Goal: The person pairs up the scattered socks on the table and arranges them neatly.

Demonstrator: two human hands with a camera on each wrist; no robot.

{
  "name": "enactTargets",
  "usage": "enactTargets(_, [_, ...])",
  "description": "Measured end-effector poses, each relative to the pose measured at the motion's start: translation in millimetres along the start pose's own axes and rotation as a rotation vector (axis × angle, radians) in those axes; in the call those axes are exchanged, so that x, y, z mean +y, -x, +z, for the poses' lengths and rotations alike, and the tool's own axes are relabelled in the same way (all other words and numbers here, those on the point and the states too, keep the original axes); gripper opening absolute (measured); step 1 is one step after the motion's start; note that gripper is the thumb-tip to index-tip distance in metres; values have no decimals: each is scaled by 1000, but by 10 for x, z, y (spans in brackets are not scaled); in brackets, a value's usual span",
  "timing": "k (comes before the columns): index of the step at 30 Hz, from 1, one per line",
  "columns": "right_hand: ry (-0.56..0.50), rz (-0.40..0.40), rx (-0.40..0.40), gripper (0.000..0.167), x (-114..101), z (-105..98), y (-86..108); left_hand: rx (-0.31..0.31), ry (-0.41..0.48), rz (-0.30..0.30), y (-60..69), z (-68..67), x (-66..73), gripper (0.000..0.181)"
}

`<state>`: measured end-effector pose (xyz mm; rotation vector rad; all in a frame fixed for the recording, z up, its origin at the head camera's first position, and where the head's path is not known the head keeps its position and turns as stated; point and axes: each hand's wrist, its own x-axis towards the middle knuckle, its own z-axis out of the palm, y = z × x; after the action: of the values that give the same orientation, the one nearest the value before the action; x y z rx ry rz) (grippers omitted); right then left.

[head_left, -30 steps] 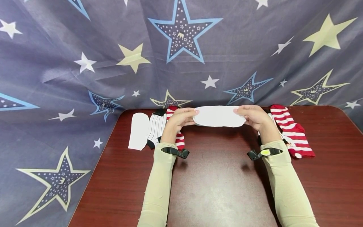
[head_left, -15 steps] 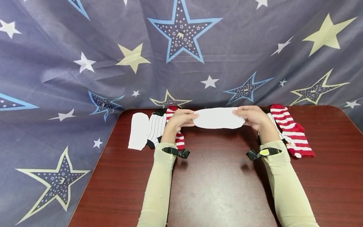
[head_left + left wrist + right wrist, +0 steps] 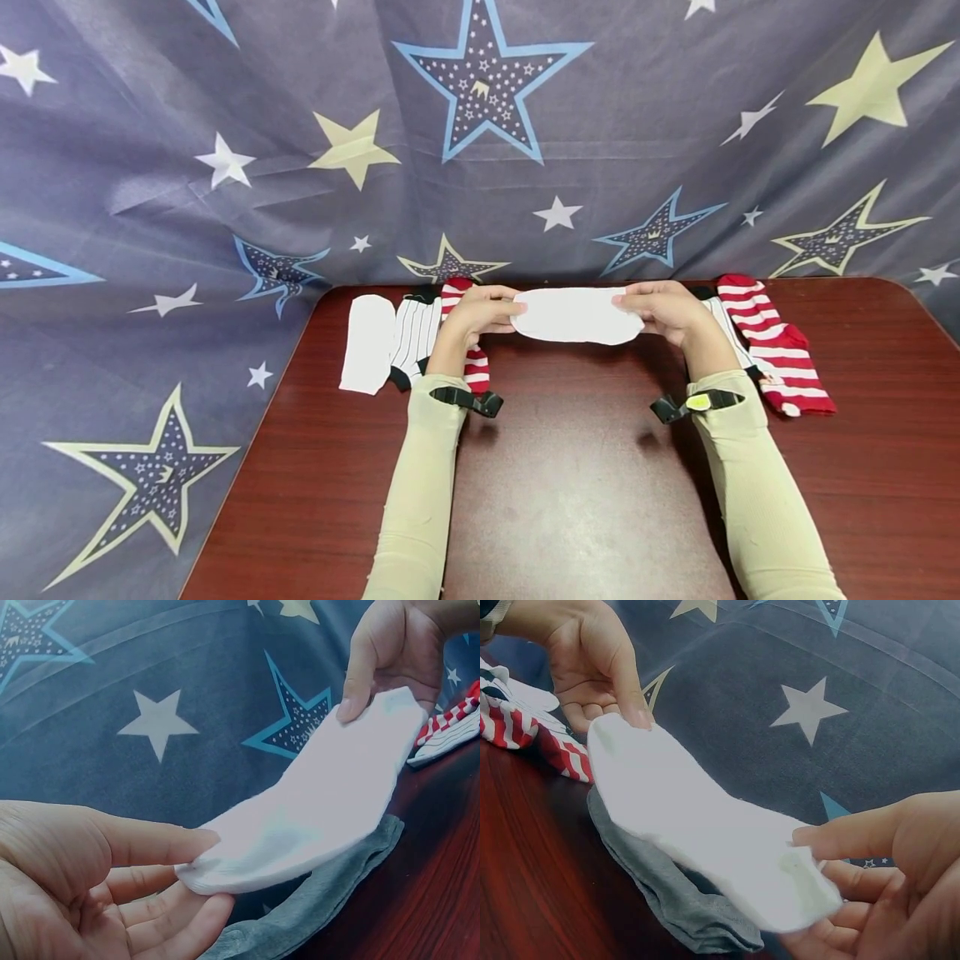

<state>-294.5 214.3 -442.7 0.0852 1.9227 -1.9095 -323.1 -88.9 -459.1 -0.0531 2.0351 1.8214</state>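
A white sock (image 3: 576, 316) is stretched sideways between both hands, raised over the far part of the table. My left hand (image 3: 480, 319) pinches its left end, the toe, between thumb and fingers. At the other end, my right hand (image 3: 667, 308) pinches the cuff, thumb on the near face, as the right wrist view shows for the white sock (image 3: 697, 817). Below it lies a grey sock (image 3: 322, 900), apart from both hands; in the head view the white sock hides it.
To the left on the table (image 3: 577, 500) lie a white sock (image 3: 368, 343), a black-and-white striped sock (image 3: 415, 337) and a red-and-white striped sock (image 3: 477, 367) partly behind the left hand. Right of the right hand lie another red-striped sock (image 3: 776, 342) and a pinstriped sock (image 3: 726, 321). A star-patterned curtain (image 3: 450, 208) hangs behind.
The held white sock has come slightly lower and nearer, its right end a little inward. Both hands keep their hold, and the socks on the table stay put.
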Motion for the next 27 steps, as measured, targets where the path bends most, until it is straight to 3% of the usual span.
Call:
enactTargets(12, [17,7,6,13,-1,4,7,8,16,-24,12,-4,8,28])
enactTargets(21, [29,27,-4,16,13,-13,-22,11,-14,-39,28,-36,26,34])
enactTargets(27, [121,25,29,10,50,-5,-46,38,-60,-54,22,-40,13,34])
